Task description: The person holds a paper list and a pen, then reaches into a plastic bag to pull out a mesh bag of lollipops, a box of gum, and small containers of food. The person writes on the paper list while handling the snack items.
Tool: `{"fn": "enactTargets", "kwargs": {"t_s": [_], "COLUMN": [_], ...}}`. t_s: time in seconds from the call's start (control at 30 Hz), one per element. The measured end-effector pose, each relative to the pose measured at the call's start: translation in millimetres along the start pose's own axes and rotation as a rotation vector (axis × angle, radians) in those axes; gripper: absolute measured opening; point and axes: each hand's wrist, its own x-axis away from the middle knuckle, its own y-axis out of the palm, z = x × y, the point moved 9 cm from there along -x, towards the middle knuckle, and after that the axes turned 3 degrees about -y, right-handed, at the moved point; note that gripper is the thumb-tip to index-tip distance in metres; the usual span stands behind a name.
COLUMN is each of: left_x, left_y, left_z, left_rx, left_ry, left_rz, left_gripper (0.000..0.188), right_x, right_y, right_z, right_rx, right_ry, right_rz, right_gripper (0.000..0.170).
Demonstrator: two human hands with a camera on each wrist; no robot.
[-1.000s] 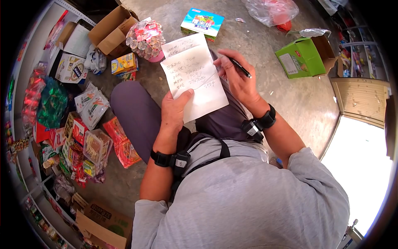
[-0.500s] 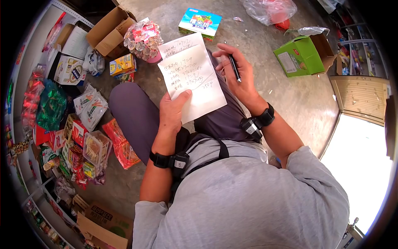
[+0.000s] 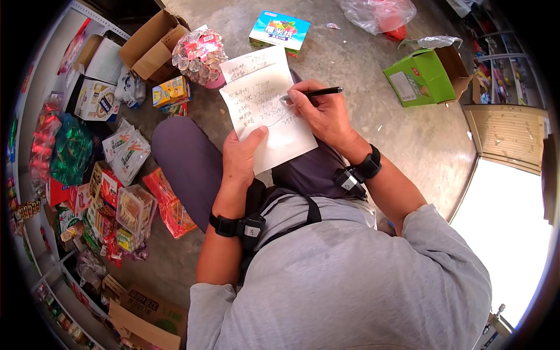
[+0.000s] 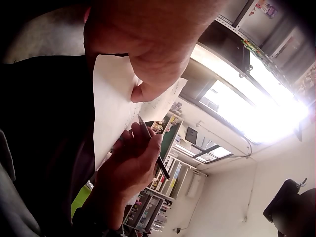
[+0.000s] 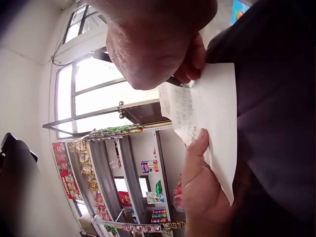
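A white sheet of paper with handwritten lines and numbers lies over the person's lap. The left hand grips its lower left edge, thumb on top and the other fingers hidden beneath. In the right hand a black pen is pinched between thumb and fingers, its tip at the writing on the sheet's right side. The right wrist view shows the pen's tip right at the paper, with the left thumb pressed on the sheet. From the left wrist view, the pen slants across the right hand.
On the floor ahead are a blue box, a round pink-lidded jar of wrapped sweets and an orange-yellow box. Packaged snacks and a clear tub crowd the left. An open green carton stands at right.
Half a second ago the right hand was beside the sheet with its fingers spread and the pen pointing down. It has moved left over the paper, bringing the tip to the writing.
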Motion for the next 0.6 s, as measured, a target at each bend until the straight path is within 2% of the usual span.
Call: {"fn": "enactTargets", "kwargs": {"t_s": [0.23, 0.43, 0.53, 0.6], "left_x": [0, 2, 0, 1], "left_y": [-1, 1, -2, -1], "left_z": [1, 2, -1, 0], "left_rx": [-0.001, -0.001, 0.011, 0.008], "left_ry": [-0.002, -0.010, 0.003, 0.011], "left_rz": [0.011, 0.004, 0.015, 0.013], "left_gripper": [0.038, 0.038, 0.038, 0.038], "right_x": [-1, -2, -5, -8], "right_y": [0, -11, -16, -24], "right_z": [9, 4, -3, -10], "right_rx": [0.065, -0.094, -0.198, -0.057], "right_ry": [0.025, 0.059, -0.037, -0.075], "right_rz": [0.000, 0.137, 0.184, 0.206], "right_gripper": [0.018, 0.015, 0.021, 0.022]}}
